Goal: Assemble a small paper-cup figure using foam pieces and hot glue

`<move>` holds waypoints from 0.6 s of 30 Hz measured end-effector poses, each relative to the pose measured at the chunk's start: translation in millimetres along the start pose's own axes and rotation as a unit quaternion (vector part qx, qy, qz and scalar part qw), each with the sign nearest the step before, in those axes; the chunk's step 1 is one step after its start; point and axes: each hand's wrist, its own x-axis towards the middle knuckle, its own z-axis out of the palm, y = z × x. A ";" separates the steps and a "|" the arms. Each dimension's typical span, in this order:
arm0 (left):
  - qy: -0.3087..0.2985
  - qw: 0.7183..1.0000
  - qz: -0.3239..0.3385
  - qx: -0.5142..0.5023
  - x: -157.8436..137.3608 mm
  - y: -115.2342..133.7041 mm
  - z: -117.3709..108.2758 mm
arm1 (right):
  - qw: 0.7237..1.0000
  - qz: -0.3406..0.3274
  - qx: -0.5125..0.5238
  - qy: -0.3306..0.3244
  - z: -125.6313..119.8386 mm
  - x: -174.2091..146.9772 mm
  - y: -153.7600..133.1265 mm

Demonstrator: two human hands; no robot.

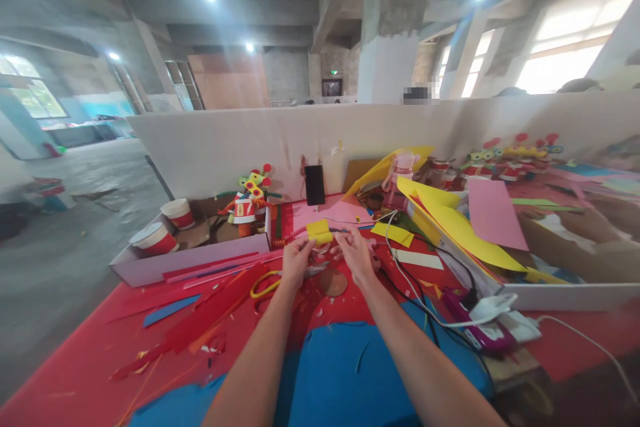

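Observation:
Between my hands is a small rolled yellow paper tube [319,232]. A red coiled paper strip [293,236] sticks out of its left side, and a dark coiled strip [338,231] out of its right. My left hand [296,261] is closed, thumb and fingers pinching at the tube's lower left edge. My right hand [357,257] has its fingertips bent together at the dark strip; the exact grip is partly hidden. Below the hands lie yellow-handled scissors [266,283], blades partly behind my left hand, and a brown round disc [333,282].
A box at left holds paper cups [155,238] and a finished paper figure [245,205]. A black phone [315,185] leans upright against the white partition [235,140]. Right are a paper-filled box [565,295], cables and a purple power strip [477,327]. Red paper strips [205,310] lie left.

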 end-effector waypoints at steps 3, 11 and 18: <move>0.007 1.000 -0.002 -0.002 2.6 -2.5 -0.6 | 0.992 -0.022 -0.122 0.007 -34.6 -3.1 -7.9; 0.016 0.998 0.003 -0.056 6.7 -7.5 1.5 | 0.799 0.022 -0.601 0.011 -94.8 -0.3 -19.2; 0.006 0.995 0.031 -0.096 4.6 -5.7 1.1 | 0.739 0.085 -0.668 -0.007 -72.8 -5.6 -13.5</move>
